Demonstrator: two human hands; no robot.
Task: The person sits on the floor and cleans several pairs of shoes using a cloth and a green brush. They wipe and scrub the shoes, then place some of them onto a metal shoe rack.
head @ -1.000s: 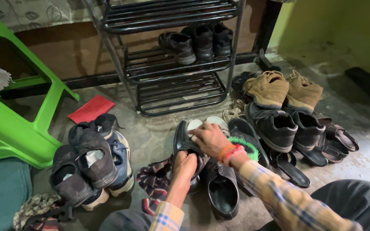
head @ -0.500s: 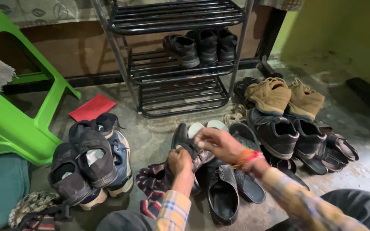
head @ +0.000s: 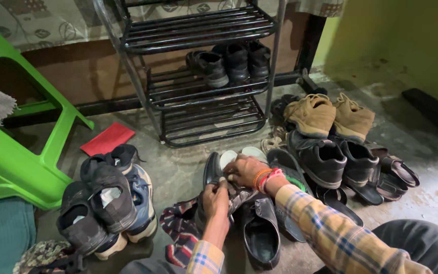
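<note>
Kneeling on the floor (head: 188,167) before a black metal shoe rack (head: 204,76), gripping one black dress shoe (head: 214,175) with both hands: left hand (head: 215,199) closing its fingers around the shoe's side, right hand (head: 247,170) curling its fingers over the upper. Resting among scattered footwear, just beside a second black dress shoe (head: 260,233) and a striped cloth (head: 181,231), with tan boots (head: 330,116) lying to the right, piled black and blue sneakers (head: 107,203) to the left, and a green plastic chair (head: 21,152) and red card (head: 107,139) further left.

Home entryway: shoe rack (head: 204,76), scattered shoes (head: 325,132)
</note>
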